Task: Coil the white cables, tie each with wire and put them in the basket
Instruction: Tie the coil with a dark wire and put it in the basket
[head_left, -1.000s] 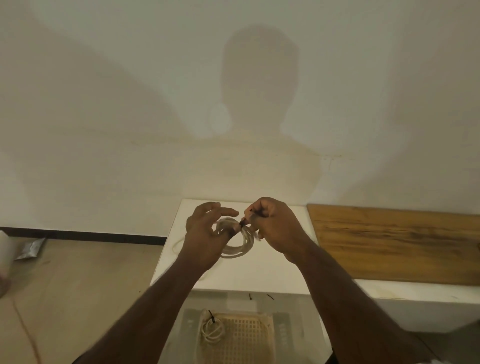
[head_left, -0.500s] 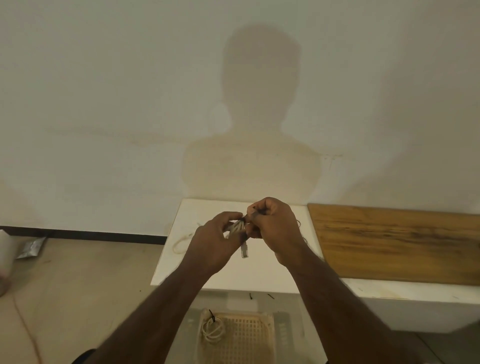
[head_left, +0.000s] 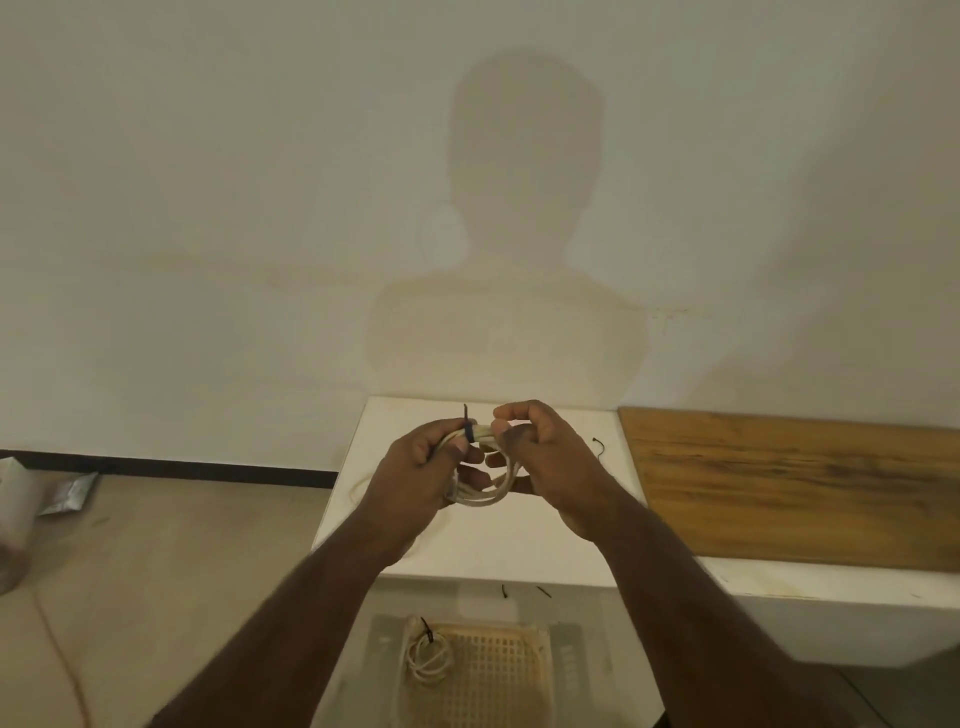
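I hold a coiled white cable (head_left: 480, 496) above the white table (head_left: 498, 545). A black wire tie (head_left: 468, 427) is wrapped round the bundled strands at the top, with one end sticking up. My left hand (head_left: 421, 480) grips the coil on the left of the tie. My right hand (head_left: 545, 457) pinches the strands just right of the tie. Another coiled white cable (head_left: 427, 657) with a black tie lies in the basket (head_left: 498, 675) on the floor below the table. A spare black wire (head_left: 598, 447) lies on the table to the right of my hands.
A wooden board (head_left: 789, 483) lies on the surface to the right. A loose white cable (head_left: 358, 486) hangs over the table's left edge. Short black wire bits (head_left: 524, 591) lie near the front edge. A white bag (head_left: 62, 493) sits on the floor at left.
The coil has been turned so its loops hang down and the tie stands on top. My hands have moved slightly apart along the bundle.
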